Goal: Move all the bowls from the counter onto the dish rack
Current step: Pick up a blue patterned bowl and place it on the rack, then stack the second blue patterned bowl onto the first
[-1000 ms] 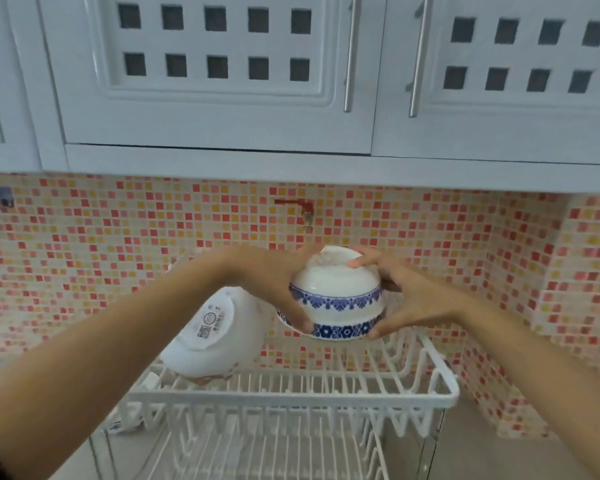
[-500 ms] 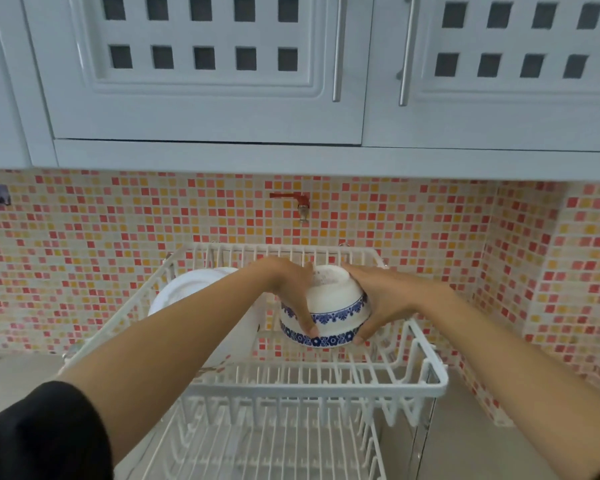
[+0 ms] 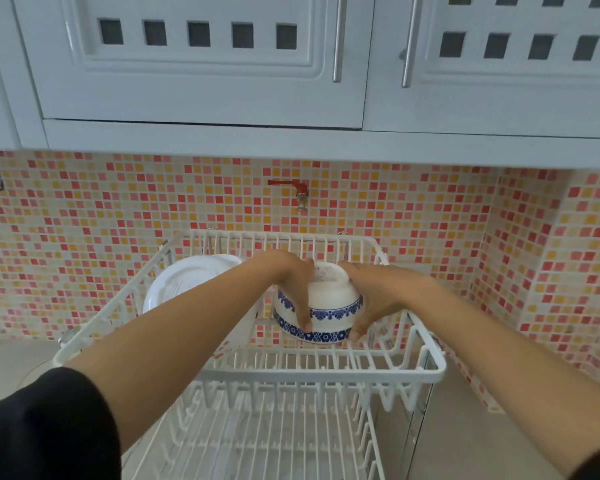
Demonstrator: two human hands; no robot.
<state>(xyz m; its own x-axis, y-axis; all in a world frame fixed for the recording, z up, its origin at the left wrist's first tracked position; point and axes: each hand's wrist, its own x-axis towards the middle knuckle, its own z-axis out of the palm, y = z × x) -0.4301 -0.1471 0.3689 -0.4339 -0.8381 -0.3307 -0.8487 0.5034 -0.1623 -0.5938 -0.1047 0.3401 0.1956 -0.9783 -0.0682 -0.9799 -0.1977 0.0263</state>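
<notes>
A white bowl with blue flower bands [image 3: 326, 306] is upside down, low inside the upper tier of the white wire dish rack [image 3: 430, 368]. My left hand [image 3: 293, 289] grips its left side and my right hand [image 3: 374, 299] grips its right side. Whether the bowl's rim touches the rack wires I cannot tell. A plain white bowl [image 3: 184, 282] leans on its side at the rack's left, partly hidden by my left forearm.
White wall cupboards [image 3: 201, 64] hang close above the rack. A red tap [image 3: 300, 192] sticks out of the mosaic tile wall behind it. The rack's lower tier [image 3: 257, 445] lies below. Grey counter [image 3: 465, 438] runs to the right, up to the tiled corner.
Both hands have lowered the blue-patterned bowl from above the rack down into its upper tier. The view has tilted so more of the rack shows.
</notes>
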